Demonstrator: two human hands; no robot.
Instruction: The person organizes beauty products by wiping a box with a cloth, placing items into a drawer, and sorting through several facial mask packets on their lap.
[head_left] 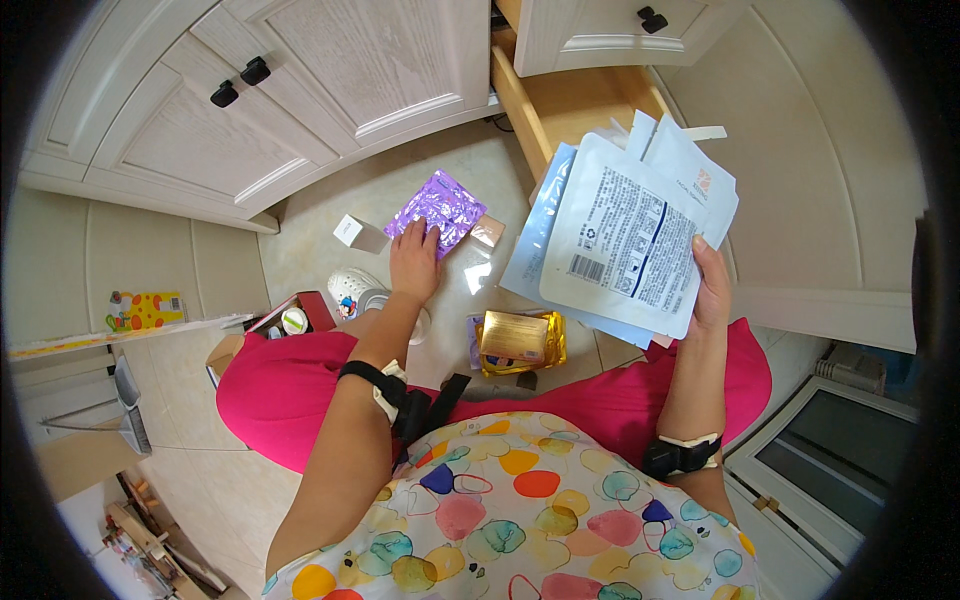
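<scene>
Purple foil pouch lies on the floor, slanting from near left to far right, under the slightly spread fingers of the left hand; whether they pinch it, I cannot tell. The right hand, farther off, grips white and pale-blue packets.

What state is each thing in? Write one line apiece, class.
Right hand: grip closed on pale packets
Pale packets: fanned, held up
Left hand: touching purple packet, grip unclear
Purple packet: lying on the floor
White box: closed
Wooden drawer: pulled open
Cabinet doors: shut
Gold box: lying on gold packet
Red box: open
</scene>
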